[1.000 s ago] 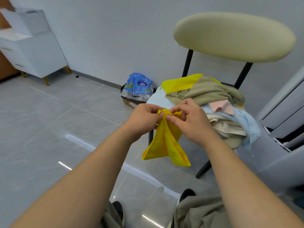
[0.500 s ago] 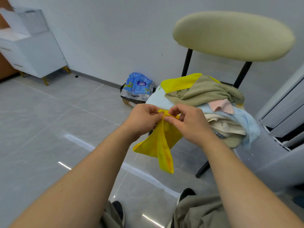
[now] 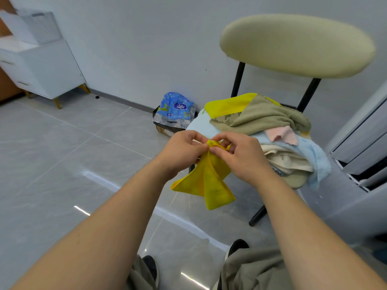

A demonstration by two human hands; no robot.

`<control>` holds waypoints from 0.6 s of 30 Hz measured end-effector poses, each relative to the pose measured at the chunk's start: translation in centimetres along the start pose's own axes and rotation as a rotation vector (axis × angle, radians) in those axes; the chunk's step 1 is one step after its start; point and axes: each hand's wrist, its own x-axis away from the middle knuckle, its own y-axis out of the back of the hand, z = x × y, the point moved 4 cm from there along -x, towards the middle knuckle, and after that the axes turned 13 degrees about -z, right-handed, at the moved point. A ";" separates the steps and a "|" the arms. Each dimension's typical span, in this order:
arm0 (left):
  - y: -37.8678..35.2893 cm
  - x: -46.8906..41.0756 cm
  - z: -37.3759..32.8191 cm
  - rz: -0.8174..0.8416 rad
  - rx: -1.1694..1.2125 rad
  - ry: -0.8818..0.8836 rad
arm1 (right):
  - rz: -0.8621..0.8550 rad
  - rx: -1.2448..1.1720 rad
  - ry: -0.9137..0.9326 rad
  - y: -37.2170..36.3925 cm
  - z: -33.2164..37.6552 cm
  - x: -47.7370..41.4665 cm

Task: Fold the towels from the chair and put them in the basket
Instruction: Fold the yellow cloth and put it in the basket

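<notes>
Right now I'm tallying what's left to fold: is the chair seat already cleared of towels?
No, the chair seat holds a heap of towels, while both hands pinch a yellow towel in front of it.

You have a single view, from the camera on your head, wide-angle, looking forward and down. Your two forearms run up from the bottom corners and meet near the middle, close to the lens. Just beyond them stands the chair, right of centre, with the floor spreading left and the wall across the top.
</notes>
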 end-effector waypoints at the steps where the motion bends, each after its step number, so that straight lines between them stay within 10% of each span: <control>1: 0.0 0.0 0.0 -0.005 -0.001 0.001 | -0.001 -0.013 -0.008 0.0 0.0 0.0; 18: -0.4 0.2 0.3 0.000 -0.278 -0.091 | -0.071 0.034 -0.056 0.4 -0.2 -0.1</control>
